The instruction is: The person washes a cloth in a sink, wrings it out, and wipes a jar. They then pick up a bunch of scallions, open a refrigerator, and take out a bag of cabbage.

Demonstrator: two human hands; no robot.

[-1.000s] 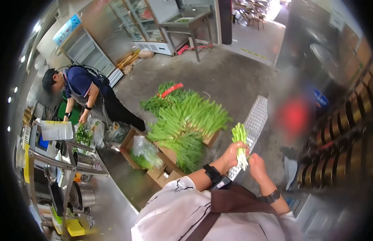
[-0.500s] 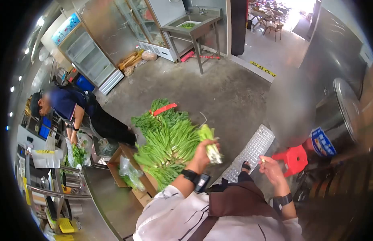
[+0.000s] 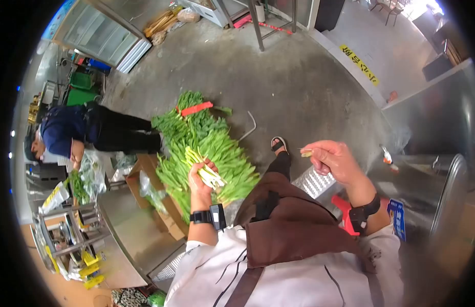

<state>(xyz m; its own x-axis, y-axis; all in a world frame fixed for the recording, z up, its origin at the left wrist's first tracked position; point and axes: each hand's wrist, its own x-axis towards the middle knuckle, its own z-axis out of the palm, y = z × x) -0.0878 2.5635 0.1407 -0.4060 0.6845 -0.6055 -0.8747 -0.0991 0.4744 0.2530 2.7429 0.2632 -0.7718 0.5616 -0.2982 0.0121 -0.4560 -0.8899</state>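
Note:
My left hand (image 3: 199, 180) is closed around a bunch of pale green stalks (image 3: 213, 177) with whitish ends, in front of a big heap of leafy greens (image 3: 217, 153). A red band (image 3: 196, 109) crosses the far bunches of the heap. Off to the right, my right hand (image 3: 333, 162) pinches a small pale scrap (image 3: 306, 153) with a thin strand sticking out; its exact kind is too small to tell.
At left a person in dark blue (image 3: 63, 128) bends over greens and clear plastic. A cardboard box (image 3: 171, 217) with a plastic bag stands beside the heap. Silver perforated metal (image 3: 313, 181) and a red stool (image 3: 342, 207) are by my right arm. A glass-door fridge (image 3: 99, 33) stands behind.
My view has tilted down and shifted right. My left hand has carried the stalks left, over the heap's edge. My right hand has risen, still pinching the scrap. My foot has stepped forward.

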